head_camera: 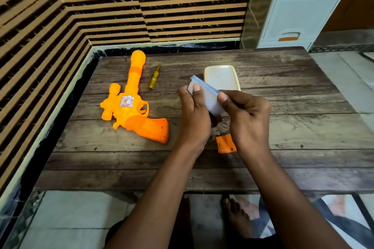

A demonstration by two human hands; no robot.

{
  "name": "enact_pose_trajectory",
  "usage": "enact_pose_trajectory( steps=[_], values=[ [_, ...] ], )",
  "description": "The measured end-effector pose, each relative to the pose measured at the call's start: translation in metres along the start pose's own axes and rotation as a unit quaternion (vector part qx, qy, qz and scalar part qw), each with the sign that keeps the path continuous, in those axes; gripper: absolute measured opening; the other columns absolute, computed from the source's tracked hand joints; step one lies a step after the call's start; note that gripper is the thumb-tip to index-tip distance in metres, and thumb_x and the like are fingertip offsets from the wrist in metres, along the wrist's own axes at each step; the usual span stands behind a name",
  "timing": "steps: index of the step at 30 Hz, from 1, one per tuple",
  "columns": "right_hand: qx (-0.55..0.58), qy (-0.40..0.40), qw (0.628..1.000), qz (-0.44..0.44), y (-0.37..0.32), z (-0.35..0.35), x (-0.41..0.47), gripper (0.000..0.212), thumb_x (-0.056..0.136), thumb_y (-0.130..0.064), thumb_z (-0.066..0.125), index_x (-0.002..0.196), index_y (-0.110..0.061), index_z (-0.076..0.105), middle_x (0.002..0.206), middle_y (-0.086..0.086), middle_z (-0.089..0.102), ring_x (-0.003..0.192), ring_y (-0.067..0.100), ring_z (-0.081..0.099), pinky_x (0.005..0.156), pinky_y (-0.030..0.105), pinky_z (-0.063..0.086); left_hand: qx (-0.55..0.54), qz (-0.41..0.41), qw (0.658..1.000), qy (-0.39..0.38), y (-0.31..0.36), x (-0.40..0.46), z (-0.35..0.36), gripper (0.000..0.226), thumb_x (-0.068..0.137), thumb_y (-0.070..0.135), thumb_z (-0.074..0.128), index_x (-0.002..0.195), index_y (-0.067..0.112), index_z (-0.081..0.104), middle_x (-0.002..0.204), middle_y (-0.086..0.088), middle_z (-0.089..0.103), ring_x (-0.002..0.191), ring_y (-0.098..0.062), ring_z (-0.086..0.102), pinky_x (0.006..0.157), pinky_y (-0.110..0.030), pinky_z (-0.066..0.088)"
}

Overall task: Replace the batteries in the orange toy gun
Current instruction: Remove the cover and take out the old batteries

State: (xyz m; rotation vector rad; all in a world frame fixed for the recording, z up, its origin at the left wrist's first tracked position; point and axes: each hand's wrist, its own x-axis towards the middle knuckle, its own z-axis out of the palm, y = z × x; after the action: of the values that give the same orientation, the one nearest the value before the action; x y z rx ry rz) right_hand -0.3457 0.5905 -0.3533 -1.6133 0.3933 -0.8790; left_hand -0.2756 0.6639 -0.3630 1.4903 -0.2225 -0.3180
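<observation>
Orange plastic toy gun [129, 105] flat on the wooden plank counter [303, 91], left of centre, barrel toward the striped wall [60, 16], grip toward the near edge. Just right of the barrel, touching nothing, a small screwdriver with a translucent yellow handle [154, 78]. Further right, an open pale yellow rectangular plastic container [222, 77] near the far side of the counter.

Above the counter's middle, a small translucent bluish-white plastic box [206, 97], tilted, held between both hands. Left hand [194, 115]: thumb pressed on the box's upper left corner, fingers curled behind it. Right hand [248, 115]: thumb on the box's right edge, fingers curled round the far side, clamped on it. Box contents not discernible.

Below the right hand, partly hidden by the wrist, a small flat orange plastic cover piece [225, 144] on the counter, well apart from the gun. Beyond the near edge, bare feet [236, 214] on a tiled floor.
</observation>
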Motion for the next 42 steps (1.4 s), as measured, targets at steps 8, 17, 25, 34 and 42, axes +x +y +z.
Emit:
enact_pose_trajectory(
  steps=[8,17,25,34,42],
  values=[
    [-0.115,-0.1,0.98,-0.128,0.004,-0.017,0.003,0.034,0.082,0.005,0.084,0.111,-0.012,0.081,0.114,-0.004,0.079,0.111,0.002,0.073,0.101,0.029,0.059,-0.074,-0.099,0.989,0.085,0.007,0.011,-0.014,0.044,0.108,0.048,0.036,0.134,0.017,0.054,0.111,-0.015,0.069,0.085,-0.026,0.065,0.047,-0.024,0.046],
    [-0.163,-0.042,0.965,-0.2,0.017,-0.015,0.009,0.044,0.08,0.025,0.066,0.11,-0.002,0.08,0.107,-0.007,0.072,0.1,-0.022,0.064,0.089,0.007,0.053,-0.152,-0.122,0.98,0.037,0.022,0.006,-0.009,0.034,0.113,0.028,0.027,0.115,0.005,0.052,0.074,-0.013,0.061,0.044,-0.015,0.054,0.04,-0.02,0.029],
    [-0.163,-0.03,0.959,-0.228,0.012,-0.013,0.017,0.04,0.079,0.021,0.071,0.108,-0.005,0.08,0.102,-0.01,0.073,0.095,0.001,0.073,0.079,0.026,0.06,-0.156,-0.142,0.977,0.029,0.026,0.008,-0.014,0.045,0.112,0.031,0.027,0.137,-0.002,0.045,0.081,-0.019,0.061,0.047,-0.018,0.051,0.036,-0.018,0.03],
    [-0.203,-0.094,0.931,-0.29,0.017,0.004,0.002,0.038,0.081,0.012,0.066,0.115,-0.001,0.079,0.111,0.011,0.08,0.105,0.021,0.077,0.094,0.032,0.061,-0.244,-0.215,0.946,-0.017,0.028,0.009,-0.03,0.058,0.107,0.055,0.029,0.088,0.011,0.062,0.059,-0.002,0.063,0.043,-0.01,0.05,0.044,-0.02,0.038],
    [-0.178,-0.076,0.945,-0.263,0.014,0.004,0.004,0.045,0.075,0.02,0.069,0.114,-0.001,0.079,0.108,0.011,0.08,0.099,0.019,0.078,0.087,0.031,0.062,-0.168,-0.21,0.962,-0.042,0.036,0.016,-0.037,0.05,0.109,0.049,0.031,0.093,0.01,0.058,0.064,-0.006,0.06,0.046,-0.015,0.051,0.041,-0.019,0.03]
  ],
)
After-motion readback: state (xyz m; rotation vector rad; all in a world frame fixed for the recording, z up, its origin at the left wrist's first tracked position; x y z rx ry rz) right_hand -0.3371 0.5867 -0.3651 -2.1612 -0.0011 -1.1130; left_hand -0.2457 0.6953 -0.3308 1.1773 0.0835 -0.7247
